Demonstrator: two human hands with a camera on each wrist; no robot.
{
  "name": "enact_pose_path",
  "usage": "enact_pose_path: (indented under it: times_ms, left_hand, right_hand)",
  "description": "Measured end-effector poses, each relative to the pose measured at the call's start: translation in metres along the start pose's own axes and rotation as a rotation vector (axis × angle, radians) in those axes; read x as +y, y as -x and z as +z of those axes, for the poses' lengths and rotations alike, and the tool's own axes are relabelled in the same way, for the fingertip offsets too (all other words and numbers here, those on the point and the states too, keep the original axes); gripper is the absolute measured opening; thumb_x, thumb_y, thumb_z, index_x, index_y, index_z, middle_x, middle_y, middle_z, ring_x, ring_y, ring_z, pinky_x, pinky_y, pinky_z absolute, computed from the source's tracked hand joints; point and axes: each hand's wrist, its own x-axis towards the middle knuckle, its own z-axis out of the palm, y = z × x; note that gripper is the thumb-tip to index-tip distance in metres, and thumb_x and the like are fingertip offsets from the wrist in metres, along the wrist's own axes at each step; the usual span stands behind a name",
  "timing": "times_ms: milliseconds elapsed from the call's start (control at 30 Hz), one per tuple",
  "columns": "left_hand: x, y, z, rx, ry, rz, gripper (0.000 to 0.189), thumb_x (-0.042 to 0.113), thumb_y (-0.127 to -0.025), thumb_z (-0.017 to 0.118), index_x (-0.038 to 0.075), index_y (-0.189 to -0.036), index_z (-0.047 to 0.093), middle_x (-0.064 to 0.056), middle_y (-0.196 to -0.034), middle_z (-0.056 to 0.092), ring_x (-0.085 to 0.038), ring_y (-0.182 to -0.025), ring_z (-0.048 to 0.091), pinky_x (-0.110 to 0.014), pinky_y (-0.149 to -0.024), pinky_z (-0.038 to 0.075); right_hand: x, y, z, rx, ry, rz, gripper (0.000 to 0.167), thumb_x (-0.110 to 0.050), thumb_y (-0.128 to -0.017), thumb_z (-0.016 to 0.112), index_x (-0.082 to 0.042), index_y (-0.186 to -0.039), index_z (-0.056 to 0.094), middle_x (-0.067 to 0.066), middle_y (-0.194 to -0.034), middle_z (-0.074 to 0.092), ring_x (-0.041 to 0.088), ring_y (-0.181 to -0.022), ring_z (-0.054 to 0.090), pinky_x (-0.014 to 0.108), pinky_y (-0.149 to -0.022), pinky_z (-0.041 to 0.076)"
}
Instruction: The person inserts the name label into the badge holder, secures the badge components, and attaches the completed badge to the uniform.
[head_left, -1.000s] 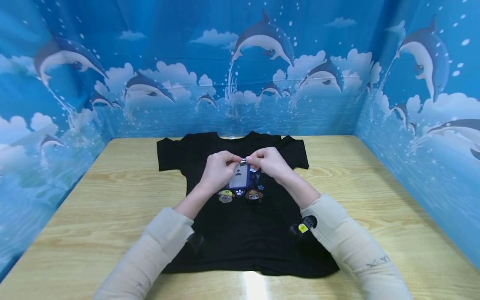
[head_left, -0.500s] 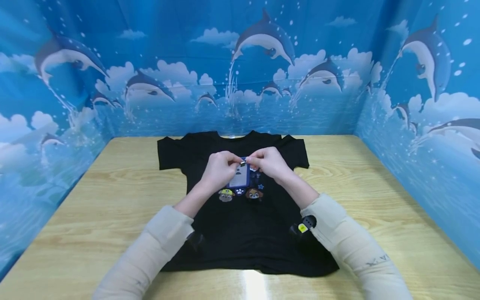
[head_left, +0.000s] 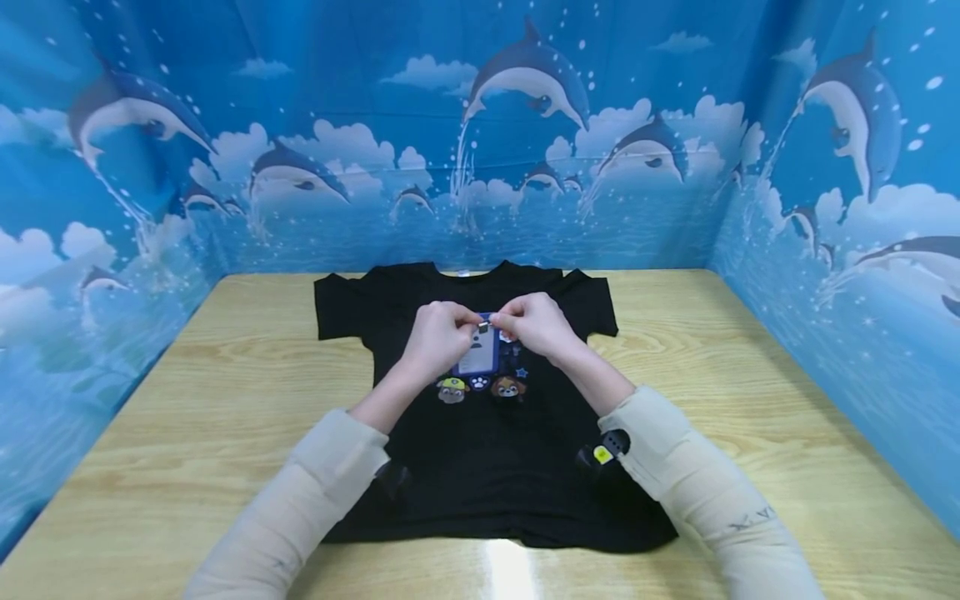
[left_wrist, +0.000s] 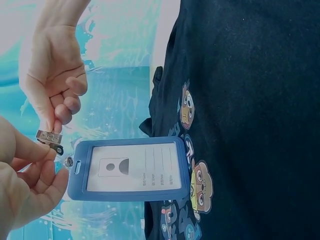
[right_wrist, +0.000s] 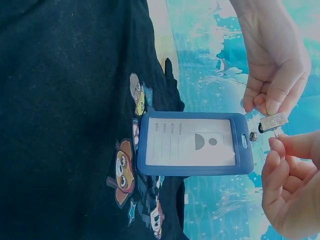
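Note:
A badge holder (head_left: 477,353) with a blue frame and a white card hangs from a small metal badge clip (right_wrist: 274,121) above the shirt's printed chest. My left hand (head_left: 437,340) pinches the clip between thumb and fingers from the left. From the right, my right hand (head_left: 540,323) pinches the clip's other side, thumb and index fingertip (right_wrist: 281,141) at its edge. In the left wrist view a round snap (left_wrist: 68,161) joins the clip to the holder's slot. Under both hands lies a black T-shirt (head_left: 487,467), spread flat with its neck at the far side.
The wooden table (head_left: 247,400) extends on both sides of the shirt. Blue dolphin-printed curtains (head_left: 360,125) stand along its back and sides. Cartoon dog faces (head_left: 508,388) are printed on the shirt near the badge.
Both hands stay over the shirt's chest. The metal clip has turned slightly between the fingertips, and the fingers have shifted a little; the shirt lies still.

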Motion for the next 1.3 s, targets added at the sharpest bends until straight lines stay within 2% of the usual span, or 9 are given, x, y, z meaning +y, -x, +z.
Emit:
enact_pose_path:
  times_ms: [267,467,600,700,833,900,967,1100,1300]
  left_hand:
    - [-0.003,-0.002,-0.002,-0.004,0.027,-0.036,0.017,0.005,-0.089,0.058,0.002,-0.098,0.072,-0.01,-0.095,0.069,-0.018,-0.077,0.061,-0.031,-0.067,0.051]
    - [-0.005,-0.002,-0.001,0.035,0.07,-0.01,0.018,0.005,-0.09,0.058,0.002,-0.105,0.068,-0.008,-0.097,0.066,-0.019,-0.083,0.059,-0.032,-0.073,0.05]
    - [-0.009,-0.002,0.0,0.051,0.115,0.0,0.021,0.004,-0.09,0.058,0.004,-0.109,0.065,-0.008,-0.099,0.063,-0.02,-0.088,0.058,-0.034,-0.077,0.049]
    - [-0.011,-0.002,0.002,0.096,0.129,0.057,0.021,0.002,-0.089,0.058,0.003,-0.109,0.065,-0.008,-0.097,0.062,-0.02,-0.088,0.058,-0.034,-0.078,0.049]
    - [-0.012,-0.006,0.004,0.205,0.102,0.201,0.021,-0.001,-0.087,0.06,0.001,-0.106,0.068,-0.009,-0.093,0.064,-0.02,-0.086,0.058,-0.032,-0.073,0.049]
    - [-0.012,-0.008,0.004,0.243,0.091,0.245,0.021,-0.002,-0.086,0.061,0.0,-0.106,0.068,-0.01,-0.094,0.065,-0.019,-0.085,0.059,-0.031,-0.07,0.048]
    - [-0.012,-0.009,0.003,0.263,0.088,0.261,0.021,-0.002,-0.086,0.061,0.001,-0.105,0.069,-0.01,-0.094,0.066,-0.018,-0.084,0.06,-0.03,-0.068,0.048]
    - [-0.012,-0.01,0.0,0.259,0.091,0.24,0.021,-0.001,-0.086,0.061,0.001,-0.105,0.069,-0.009,-0.095,0.066,-0.018,-0.082,0.06,-0.029,-0.065,0.048]
    - [-0.014,-0.012,-0.006,0.279,0.083,0.241,0.02,-0.001,-0.086,0.061,0.0,-0.104,0.069,-0.01,-0.095,0.066,-0.019,-0.084,0.061,-0.03,-0.068,0.049]
  right_hand:
    - [0.005,-0.003,0.002,-0.06,-0.125,0.036,0.025,-0.019,-0.094,0.056,0.003,-0.095,0.067,0.006,-0.077,0.058,0.028,-0.08,0.054,0.033,-0.064,0.047]
    - [0.008,-0.005,0.001,-0.071,-0.229,0.003,0.022,-0.016,-0.095,0.054,0.002,-0.097,0.066,0.008,-0.081,0.06,0.018,-0.075,0.054,0.031,-0.065,0.047]
    - [0.009,-0.006,0.0,-0.08,-0.263,-0.023,0.023,-0.016,-0.095,0.052,0.003,-0.099,0.064,0.008,-0.083,0.06,0.016,-0.075,0.054,0.028,-0.065,0.046]
    - [0.011,-0.008,0.0,-0.07,-0.262,-0.066,0.023,-0.015,-0.096,0.05,0.004,-0.1,0.063,0.008,-0.086,0.06,0.018,-0.08,0.055,0.028,-0.069,0.047]
    - [0.013,-0.011,-0.002,-0.043,-0.277,-0.151,0.024,-0.016,-0.097,0.05,0.004,-0.098,0.063,0.011,-0.09,0.062,0.028,-0.089,0.055,0.031,-0.075,0.045]
    - [0.013,-0.013,-0.003,-0.04,-0.299,-0.181,0.025,-0.017,-0.097,0.049,0.004,-0.097,0.062,0.013,-0.091,0.062,0.032,-0.092,0.055,0.032,-0.077,0.045]
    - [0.012,-0.014,-0.004,-0.042,-0.315,-0.192,0.025,-0.017,-0.097,0.049,0.004,-0.097,0.062,0.014,-0.092,0.062,0.032,-0.093,0.055,0.033,-0.077,0.045]
    - [0.009,-0.016,-0.004,-0.044,-0.33,-0.194,0.026,-0.018,-0.097,0.049,0.004,-0.098,0.062,0.014,-0.092,0.064,0.028,-0.091,0.057,0.032,-0.076,0.045]
    - [0.005,-0.02,0.0,-0.029,-0.358,-0.243,0.024,-0.016,-0.097,0.05,0.004,-0.094,0.062,0.009,-0.087,0.062,0.029,-0.089,0.055,0.038,-0.08,0.044]
